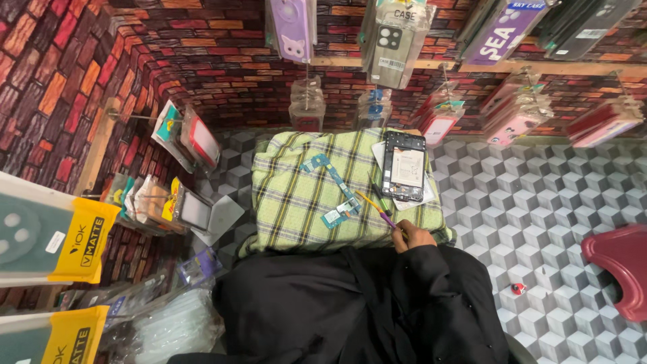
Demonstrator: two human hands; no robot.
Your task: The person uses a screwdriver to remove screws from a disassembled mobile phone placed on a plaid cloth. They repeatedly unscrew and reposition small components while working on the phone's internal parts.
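My right hand (411,236) rests at the near edge of a green plaid cloth (296,202) and grips a thin yellow and purple tool (377,210) that points up and left. Its tip lies close to a small teal circuit board (339,214), which a flex strip links to another teal board (315,163). An opened phone (404,165) with its back off lies on white paper at the cloth's right side. A dark tool (379,197) lies between the phone and my hand. My left hand is hidden below my black sleeves (350,303).
Packaged phone cases hang on the brick-pattern walls (202,61) above and to the left. A red plastic stool (620,266) stands at the right on the cube-pattern floor (539,216). A small red object (517,288) lies on that floor. Clear plastic packets (175,323) pile at lower left.
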